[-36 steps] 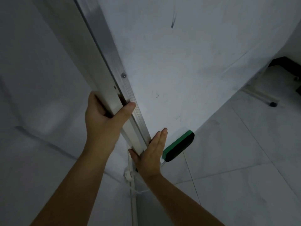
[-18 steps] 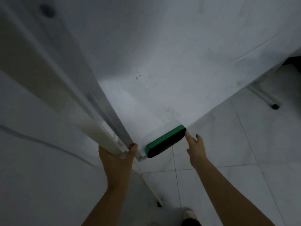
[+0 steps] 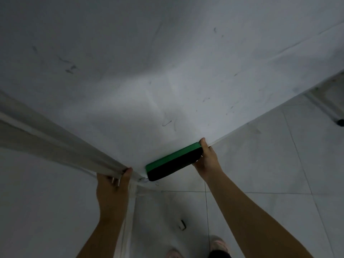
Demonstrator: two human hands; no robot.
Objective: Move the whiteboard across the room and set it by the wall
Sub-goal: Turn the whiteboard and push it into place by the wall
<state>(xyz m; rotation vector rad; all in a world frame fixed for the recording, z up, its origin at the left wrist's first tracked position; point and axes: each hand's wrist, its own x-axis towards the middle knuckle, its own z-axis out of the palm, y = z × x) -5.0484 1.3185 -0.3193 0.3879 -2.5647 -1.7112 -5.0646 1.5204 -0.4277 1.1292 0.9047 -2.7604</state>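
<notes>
Left hand (image 3: 111, 185) grips the whiteboard (image 3: 167, 71) frame corner, right hand (image 3: 206, 159) closed on the eraser's (image 3: 173, 164) end; board upright before person; eraser may drop if jolted.

1 whiteboard (image 3: 167, 62), 1 eraser (image 3: 173, 164), 2 hands (image 3: 111, 185) (image 3: 208, 159), 2 shoes (image 3: 218, 243).

Floor (image 3: 260, 183): pale glossy tiles with thin dark grout lines crossing at right angles; surface dim, faintly marbled. Small dark bracket-like object (image 3: 182, 224) lies on a tile near the lower centre; identity unclear. Two feet (image 3: 217, 245) in light footwear stand at the bottom edge. Dark caster (image 3: 340, 122) rests on the floor at far right, under a pale stand bar.
</notes>
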